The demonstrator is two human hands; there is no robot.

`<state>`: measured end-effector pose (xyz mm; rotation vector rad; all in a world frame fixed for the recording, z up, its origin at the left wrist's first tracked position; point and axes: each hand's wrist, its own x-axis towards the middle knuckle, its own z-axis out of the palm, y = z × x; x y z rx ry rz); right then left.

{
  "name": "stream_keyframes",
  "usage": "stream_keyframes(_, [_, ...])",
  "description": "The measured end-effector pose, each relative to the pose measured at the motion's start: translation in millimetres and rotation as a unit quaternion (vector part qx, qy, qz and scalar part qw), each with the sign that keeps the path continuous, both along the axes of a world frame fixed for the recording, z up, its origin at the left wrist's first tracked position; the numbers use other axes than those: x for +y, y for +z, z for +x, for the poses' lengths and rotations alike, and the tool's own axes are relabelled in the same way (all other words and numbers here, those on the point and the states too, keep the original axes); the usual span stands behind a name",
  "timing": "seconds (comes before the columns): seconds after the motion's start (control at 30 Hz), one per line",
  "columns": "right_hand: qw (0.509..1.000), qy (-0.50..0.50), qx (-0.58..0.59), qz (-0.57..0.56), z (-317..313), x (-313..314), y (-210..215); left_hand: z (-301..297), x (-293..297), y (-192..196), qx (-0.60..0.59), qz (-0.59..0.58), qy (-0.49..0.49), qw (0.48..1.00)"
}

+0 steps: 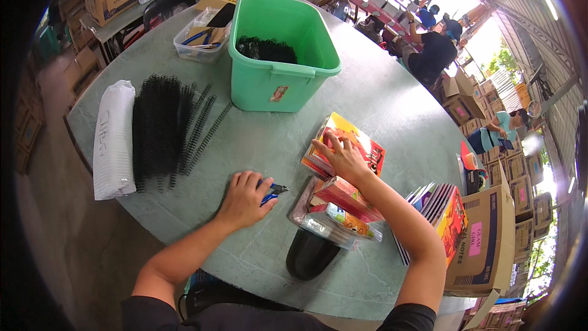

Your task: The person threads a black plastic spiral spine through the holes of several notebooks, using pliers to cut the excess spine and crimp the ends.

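Observation:
My left hand (247, 201) lies on the table, wrapped round the blue handles of small wire cutters (277, 190) whose jaws point right. With its fingers spread, my right hand (344, 158) rests on the top of a small stack of red and yellow notebooks (365, 139). Just below that hand are a pinkish-red packet (348, 197) and a small colourful pack (346, 219) on clear plastic. To the left lie many black spiral binding coils (160, 129), a few of them loose at the pile's right side.
A green tub (288, 89) holding black coils stands at the back, beside a clear tool box (199, 49). A white wrapped roll (114, 141) lies far left. A black rounded object (311, 256) sits near the front. Spiral-bound notebooks (438, 208) lean by a carton (487, 242). People work beyond.

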<state>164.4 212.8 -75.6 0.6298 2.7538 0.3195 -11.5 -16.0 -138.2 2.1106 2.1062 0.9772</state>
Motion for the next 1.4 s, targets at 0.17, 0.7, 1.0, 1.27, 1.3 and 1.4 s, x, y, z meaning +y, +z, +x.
stream_keyframes(0.17, [1.000,0.011,-0.004,0.009,-0.8,-1.4,2.7,-1.0,0.4,1.9,0.002,-0.005,0.001,1.000])
stream_keyframes(0.7, [0.991,0.024,0.113,-0.072,-7.2,-0.7,11.6,1.1,2.3,2.3,0.017,0.013,0.003,1.000])
stream_keyframes(1.0, [0.988,0.006,0.128,-0.091,-11.6,5.8,17.3,2.2,0.2,3.4,0.039,0.100,0.014,0.994])
stream_keyframes(1.27, [0.991,0.022,0.113,-0.074,-7.0,7.4,6.0,4.3,-0.3,-6.3,0.056,0.062,-0.003,0.997])
stream_keyframes(1.3, [0.990,0.009,0.108,-0.093,-5.8,8.0,5.6,5.3,-0.7,-6.1,0.052,0.062,-0.002,0.997])
stream_keyframes(1.4, [0.993,0.029,0.113,-0.015,-7.1,-3.0,0.9,4.7,-3.2,-4.6,0.064,0.049,0.000,0.997])
